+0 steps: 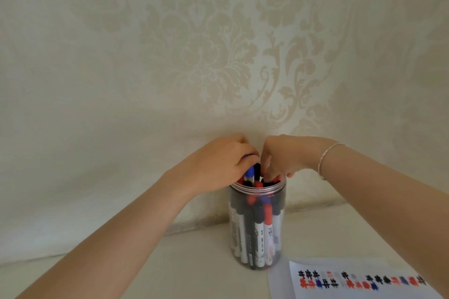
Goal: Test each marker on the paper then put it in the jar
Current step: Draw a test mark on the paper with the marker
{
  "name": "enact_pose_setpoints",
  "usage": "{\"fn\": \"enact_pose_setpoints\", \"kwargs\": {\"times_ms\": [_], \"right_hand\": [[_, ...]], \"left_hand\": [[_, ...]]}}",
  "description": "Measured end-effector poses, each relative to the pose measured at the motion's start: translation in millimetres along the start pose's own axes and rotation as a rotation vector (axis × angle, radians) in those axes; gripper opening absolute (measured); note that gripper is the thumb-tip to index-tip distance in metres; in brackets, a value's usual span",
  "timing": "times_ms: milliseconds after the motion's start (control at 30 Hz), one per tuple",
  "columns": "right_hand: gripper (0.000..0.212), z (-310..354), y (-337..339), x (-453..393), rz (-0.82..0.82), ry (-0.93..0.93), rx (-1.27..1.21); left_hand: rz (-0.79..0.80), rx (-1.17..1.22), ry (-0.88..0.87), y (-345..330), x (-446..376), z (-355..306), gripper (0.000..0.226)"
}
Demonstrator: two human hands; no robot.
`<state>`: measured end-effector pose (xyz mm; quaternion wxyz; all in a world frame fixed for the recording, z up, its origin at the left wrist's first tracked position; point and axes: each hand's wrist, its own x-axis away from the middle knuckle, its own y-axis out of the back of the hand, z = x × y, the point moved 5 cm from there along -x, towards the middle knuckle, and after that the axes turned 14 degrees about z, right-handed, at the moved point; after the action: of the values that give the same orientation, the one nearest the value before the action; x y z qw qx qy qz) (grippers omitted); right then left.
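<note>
While over jar (257,238), hands (218,160) (284,155) (paper (352,267) beside)

- Jar (257,226): clear plastic, smooth, glossy, ribbed at rim.
- Markers (259,233): smooth plastic barrels and caps.
- Paper (315,268): white, matt.
- Backdrop cloth (194,56): cream damask, soft sheen.
- Bracelet (326,155): thin bright metal.
</note>
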<state>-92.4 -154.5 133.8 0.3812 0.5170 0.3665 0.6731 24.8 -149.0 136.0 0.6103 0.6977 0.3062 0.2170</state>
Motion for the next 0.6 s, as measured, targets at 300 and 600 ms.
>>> {"fn": "enact_pose_setpoints", "kwargs": {"times_ms": [300, 600], "right_hand": [[0.038, 1, -3, -6, -0.198, -0.021, 0.098], [0.021, -1, -3, 7, -0.122, 0.017, -0.027]], "left_hand": [[-0.091, 0.138, 0.059, 11, 2, 4, 0.019], [0.088, -0.107, 0.139, 13, -1, -5, 0.015]]}}
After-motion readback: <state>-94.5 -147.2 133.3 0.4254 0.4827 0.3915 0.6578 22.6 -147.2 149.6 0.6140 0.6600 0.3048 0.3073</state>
